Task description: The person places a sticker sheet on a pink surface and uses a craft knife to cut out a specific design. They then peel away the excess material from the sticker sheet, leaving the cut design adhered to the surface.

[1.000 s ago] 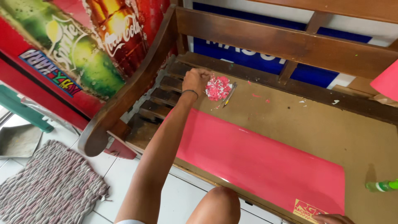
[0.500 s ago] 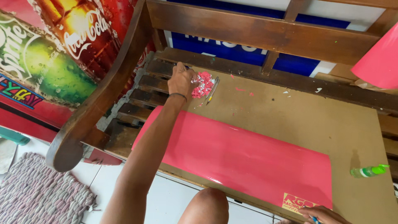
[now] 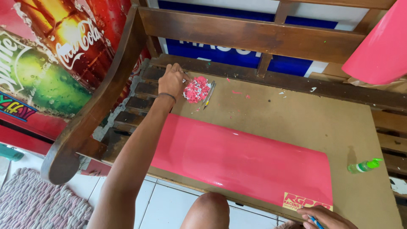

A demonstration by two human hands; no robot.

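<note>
Compared with the earlier frame, the left hand (image 3: 171, 80) is staying at the far left corner of the brown board (image 3: 275, 118), fingers curled loosely together, touching the edge of the pile of pink scraps (image 3: 196, 89); whether it is pinching a scrap cannot be told. A thin craft knife (image 3: 209, 94) is lying just beside the pile. The right hand (image 3: 324, 217) is gripping a blue pen (image 3: 314, 221) at the near corner of the glossy pink sheet (image 3: 241, 159).

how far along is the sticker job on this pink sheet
Done: a yellow sticker sits at the pink sheet's near corner, and scraps are piled. In hand: the left hand touches that pile; the right hand holds a blue tool beside the sticker. The rest of the sheet is bare.
</note>
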